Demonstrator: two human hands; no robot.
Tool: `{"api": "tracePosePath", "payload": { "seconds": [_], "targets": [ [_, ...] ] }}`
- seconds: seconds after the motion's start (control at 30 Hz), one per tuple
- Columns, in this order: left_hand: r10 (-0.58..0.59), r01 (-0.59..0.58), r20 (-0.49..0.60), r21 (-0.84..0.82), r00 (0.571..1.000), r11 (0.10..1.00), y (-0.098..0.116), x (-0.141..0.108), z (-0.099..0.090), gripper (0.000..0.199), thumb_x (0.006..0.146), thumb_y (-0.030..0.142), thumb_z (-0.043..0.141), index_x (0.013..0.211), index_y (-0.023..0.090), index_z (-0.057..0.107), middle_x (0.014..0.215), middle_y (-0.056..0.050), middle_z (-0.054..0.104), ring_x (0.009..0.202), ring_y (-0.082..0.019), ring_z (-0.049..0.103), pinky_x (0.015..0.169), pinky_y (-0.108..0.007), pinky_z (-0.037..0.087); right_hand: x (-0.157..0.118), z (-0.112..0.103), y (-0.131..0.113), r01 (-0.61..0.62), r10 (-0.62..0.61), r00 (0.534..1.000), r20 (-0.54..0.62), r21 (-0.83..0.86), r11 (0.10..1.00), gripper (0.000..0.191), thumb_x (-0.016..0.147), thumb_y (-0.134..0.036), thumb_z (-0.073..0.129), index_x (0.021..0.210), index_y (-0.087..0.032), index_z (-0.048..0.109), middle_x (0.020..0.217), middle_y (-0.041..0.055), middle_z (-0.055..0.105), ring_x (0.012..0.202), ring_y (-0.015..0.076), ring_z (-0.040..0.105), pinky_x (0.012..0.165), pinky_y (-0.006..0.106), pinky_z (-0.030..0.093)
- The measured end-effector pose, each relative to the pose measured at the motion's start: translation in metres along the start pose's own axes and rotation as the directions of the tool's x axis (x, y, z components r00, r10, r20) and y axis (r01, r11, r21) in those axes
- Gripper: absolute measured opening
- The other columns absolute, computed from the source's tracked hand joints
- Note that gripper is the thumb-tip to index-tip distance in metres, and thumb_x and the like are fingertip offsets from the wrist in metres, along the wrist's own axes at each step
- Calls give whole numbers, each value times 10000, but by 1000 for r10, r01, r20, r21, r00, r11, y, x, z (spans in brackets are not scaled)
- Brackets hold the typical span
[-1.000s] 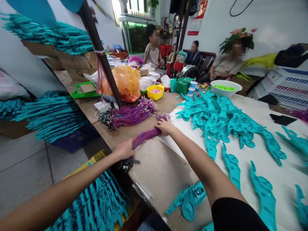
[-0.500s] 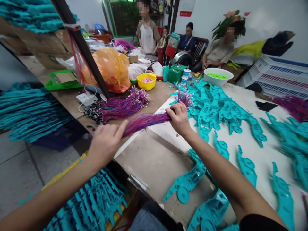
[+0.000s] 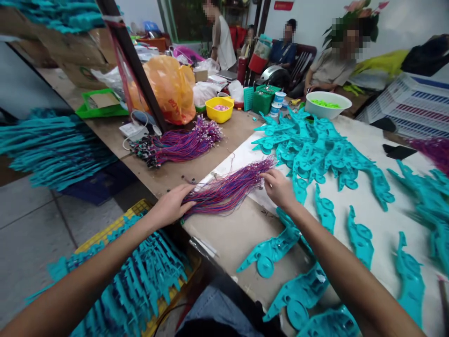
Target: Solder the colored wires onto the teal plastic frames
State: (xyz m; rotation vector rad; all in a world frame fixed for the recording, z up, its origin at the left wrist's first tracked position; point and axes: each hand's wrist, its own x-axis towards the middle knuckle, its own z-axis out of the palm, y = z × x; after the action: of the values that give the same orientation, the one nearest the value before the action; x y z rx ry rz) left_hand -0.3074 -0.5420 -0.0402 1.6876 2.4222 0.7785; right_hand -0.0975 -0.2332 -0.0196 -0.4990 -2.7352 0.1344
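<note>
A fanned-out bundle of thin red, blue and purple wires [image 3: 224, 193] lies across the near corner of the table. My left hand [image 3: 173, 203] is around its left end, with the thumb on the near side and the fingers on the far side, wires between them. At the right end, my right hand [image 3: 278, 187] has bent fingers closed on the near edge of the wires; its fingertips are partly hidden. Behind lies a second wire bundle [image 3: 185, 146] with pale tips and dark connectors. Turquoise plastic parts [image 3: 271, 255] lie beside my right forearm.
More turquoise parts [image 3: 315, 145] are heaped on white sheeting. A yellow crate [image 3: 140, 208] of similar parts stands below the table's left edge. A dark post [image 3: 135, 70] rises near an orange bag [image 3: 168, 89]. Farther back are a yellow basin [image 3: 219, 112], a white bowl [image 3: 328, 105] and several people.
The bundle has come down from the raised, tightly gathered position onto the table and spread out. Both hands have lowered with it. The standing person at the back has turned and leaned.
</note>
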Motion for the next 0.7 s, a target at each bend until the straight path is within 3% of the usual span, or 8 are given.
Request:
{"api": "tracePosePath", "payload": {
  "seconds": [0.1, 0.17, 0.23, 0.3, 0.4, 0.47, 0.57, 0.7],
  "targets": [
    [-102, 95, -48, -129, 994, 987, -6, 4, -6, 437, 883, 378, 479, 1249, 157, 567, 1222, -120, 632, 1110, -243, 599, 983, -389, 470, 5, 10, -12, -34, 28, 996, 89, 68, 997, 263, 861, -157, 499, 995, -192, 722, 927, 54, 716, 816, 184, 649, 745, 274, 494],
    [-126, 115, -115, -102, 985, 988, -13, 13, -12, 423, 875, 344, 477, 1231, 142, 584, 1217, -128, 634, 1121, -246, 590, 993, -389, 458, 13, 11, -17, -55, 50, 997, 62, 72, 996, 300, 898, -170, 444, 1037, -180, 709, 967, 63, 717, 846, 184, 648, 771, 276, 486],
    [-78, 77, -107, -16, 991, 997, -21, 27, -17, 408, 855, 311, 494, 1198, 124, 610, 1219, -139, 634, 1166, -258, 560, 1034, -396, 418, 28, 10, -24, -57, 54, 998, 39, 67, 996, 337, 926, -184, 402, 1107, -163, 685, 1050, 91, 699, 938, 208, 623, 848, 309, 464],
    [-18, 16, 27, 60, 999, 998, -28, 45, -19, 375, 831, 300, 525, 1140, 127, 650, 1183, -138, 656, 1160, -267, 562, 1042, -394, 398, 48, 12, -36, 0, -5, 994, 113, 39, 999, 331, 929, -192, 412, 1102, -169, 693, 1086, 101, 686, 1027, 243, 569, 918, 355, 424],
    [-31, -3, 290, 118, 956, 993, -35, 63, -15, 274, 811, 316, 559, 993, 179, 711, 1028, -104, 716, 1009, -258, 632, 931, -353, 449, 80, 26, -57, 110, -111, 951, 289, 20, 994, 311, 897, -159, 458, 1056, -207, 721, 1153, 86, 665, 1125, 274, 488, 958, 393, 382],
    [-96, 48, 340, 148, 935, 988, -38, 67, -13, 219, 810, 332, 558, 871, 201, 722, 939, -89, 730, 926, -249, 654, 835, -317, 463, 96, 40, -71, 130, -136, 927, 350, 38, 991, 338, 864, -125, 485, 1091, -230, 711, 1240, 67, 629, 1169, 279, 459, 959, 400, 382],
    [-199, 181, 248, 93, 948, 979, -42, 65, -17, 248, 841, 344, 494, 802, 191, 686, 831, -73, 728, 787, -214, 661, 702, -273, 451, 110, 57, -85, 137, -152, 892, 427, 66, 988, 370, 842, -126, 505, 1128, -265, 694, 1287, 50, 608, 1190, 293, 456, 945, 428, 393],
    [-265, 282, 160, -92, 951, 955, -46, 65, -24, 342, 884, 373, 398, 936, 159, 659, 746, -45, 713, 655, -166, 633, 616, -235, 428, 116, 63, -91, 139, -174, 849, 499, 108, 984, 257, 835, -200, 559, 991, -294, 740, 1179, 32, 671, 1157, 289, 506, 927, 422, 411]
  ]
}}
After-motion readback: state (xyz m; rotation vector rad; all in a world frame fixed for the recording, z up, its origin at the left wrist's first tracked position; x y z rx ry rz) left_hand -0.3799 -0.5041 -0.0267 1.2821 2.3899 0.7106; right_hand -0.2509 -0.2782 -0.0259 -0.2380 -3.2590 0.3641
